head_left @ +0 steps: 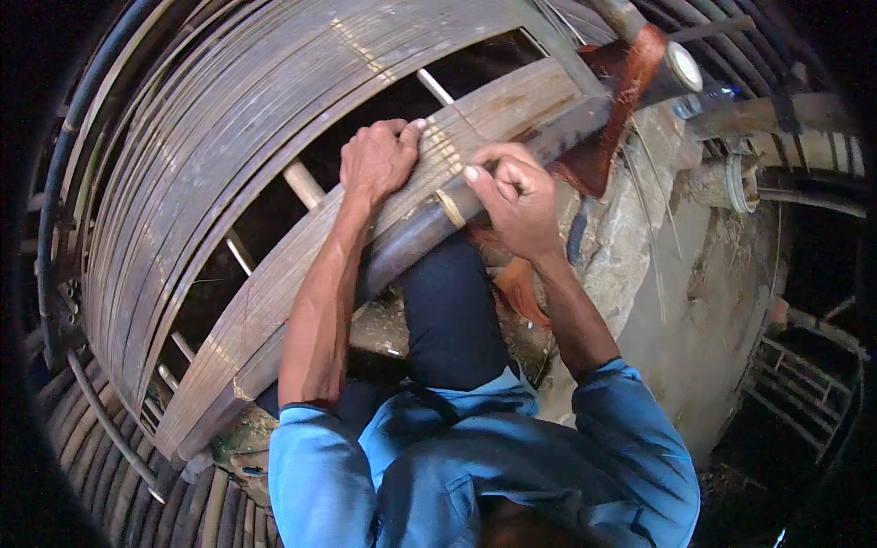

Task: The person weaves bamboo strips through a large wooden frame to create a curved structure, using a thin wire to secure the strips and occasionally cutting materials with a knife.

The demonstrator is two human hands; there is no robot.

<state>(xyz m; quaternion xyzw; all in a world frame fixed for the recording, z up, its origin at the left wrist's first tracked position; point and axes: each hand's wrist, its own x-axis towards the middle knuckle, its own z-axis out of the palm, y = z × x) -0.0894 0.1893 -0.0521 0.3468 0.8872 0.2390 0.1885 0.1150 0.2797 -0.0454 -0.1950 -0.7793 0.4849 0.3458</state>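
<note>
A bed-like frame of long narrow wooden or bamboo slats [521, 96] curves across the view, bound with pale yellow lashings [442, 146]. My left hand [379, 160] is curled over the upper edge of the near band of slats, its fingertips hidden and its thumb beside the lashing. To the right, my right hand [516, 192] is closed in a pinch just above the slats. A thin brownish strand [464, 121] runs across the slats to its fingers. Below the hands, a lashing loop [450, 208] wraps the dark edge pole [411, 239].
Crosspieces [303, 184] span the dark gap behind the near slats. Reddish-brown cloth [585, 169] hangs over the frame's right end. Beyond it are a stone block [621, 247], a clear bottle [708, 100] and a woven basket [731, 183]. A pole floor [206, 502] lies at lower left.
</note>
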